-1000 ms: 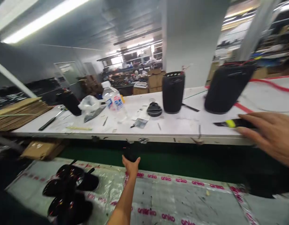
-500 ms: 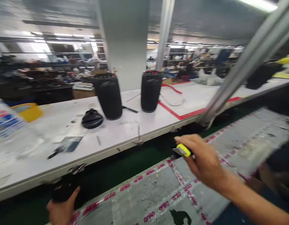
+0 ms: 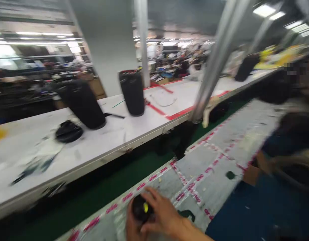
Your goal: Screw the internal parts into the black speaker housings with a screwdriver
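The person's left hand point(image 3: 132, 227) and right hand point(image 3: 166, 215) are brought close together over a grey-covered surface point(image 3: 159, 191), with a small black piece point(image 3: 138, 208) between them. The left fingers point(image 3: 129, 214) are wrapped along the piece's left side, clamped on it. The right fingers point(image 3: 151, 198) bend over its upper right, the thumb below; a small yellow patch point(image 3: 145, 207) shows just beside them. Blur makes it impossible to tell whether the right fingers grip the black piece itself or the yellow-marked thing.

Pink-lettered tape point(image 3: 191, 186) runs across the grey surface to the right of the fingers, and a dark green scrap point(image 3: 187, 214) lies just beside the right hand. Beyond the fingers, across a dark gap, stretches a white tabletop point(image 3: 114, 134). On it, ahead and to the left, a black casing point(image 3: 85, 105) leans near a round black part point(image 3: 68, 131); a second black casing point(image 3: 132, 93) stands more nearly straight ahead. Red tape point(image 3: 181, 113) marks the tabletop farther right, by a metal post point(image 3: 214, 63).
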`<state>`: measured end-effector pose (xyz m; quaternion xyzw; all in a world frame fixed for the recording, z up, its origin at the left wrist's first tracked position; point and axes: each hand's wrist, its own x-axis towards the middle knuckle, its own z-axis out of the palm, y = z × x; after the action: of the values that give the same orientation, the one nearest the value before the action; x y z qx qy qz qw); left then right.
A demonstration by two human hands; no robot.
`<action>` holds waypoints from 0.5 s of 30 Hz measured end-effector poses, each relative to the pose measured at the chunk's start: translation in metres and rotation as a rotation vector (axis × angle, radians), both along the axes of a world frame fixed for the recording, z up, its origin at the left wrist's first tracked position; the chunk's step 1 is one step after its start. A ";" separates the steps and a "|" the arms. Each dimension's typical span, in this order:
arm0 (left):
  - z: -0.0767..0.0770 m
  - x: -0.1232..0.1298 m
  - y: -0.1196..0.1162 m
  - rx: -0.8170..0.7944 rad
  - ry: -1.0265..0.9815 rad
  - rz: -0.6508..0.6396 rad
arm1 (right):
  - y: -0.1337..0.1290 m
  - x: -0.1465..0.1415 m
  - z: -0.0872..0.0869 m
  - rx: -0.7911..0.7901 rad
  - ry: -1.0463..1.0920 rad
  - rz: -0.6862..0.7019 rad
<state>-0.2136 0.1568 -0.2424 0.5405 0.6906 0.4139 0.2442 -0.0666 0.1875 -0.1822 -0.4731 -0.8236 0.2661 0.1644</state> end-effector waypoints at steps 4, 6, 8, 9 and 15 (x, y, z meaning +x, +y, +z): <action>-0.011 0.019 -0.040 0.006 0.069 0.003 | -0.014 0.009 0.002 -0.039 0.025 0.077; -0.014 0.023 -0.064 -0.021 0.120 0.051 | -0.013 0.015 -0.004 -0.060 0.016 0.124; -0.016 0.029 -0.104 -0.065 0.152 0.149 | -0.011 0.020 -0.014 0.020 -0.053 0.126; -0.016 0.034 -0.130 -0.095 0.162 0.190 | -0.011 0.022 -0.018 0.082 -0.073 0.127; -0.051 0.038 -0.301 -0.388 0.110 0.281 | -0.007 0.030 -0.032 0.287 -0.047 0.171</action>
<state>-0.1757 -0.1437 -0.2937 0.4039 0.8377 0.2736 0.2454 -0.0370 0.1808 -0.2139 -0.3788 -0.8941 0.1478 0.1879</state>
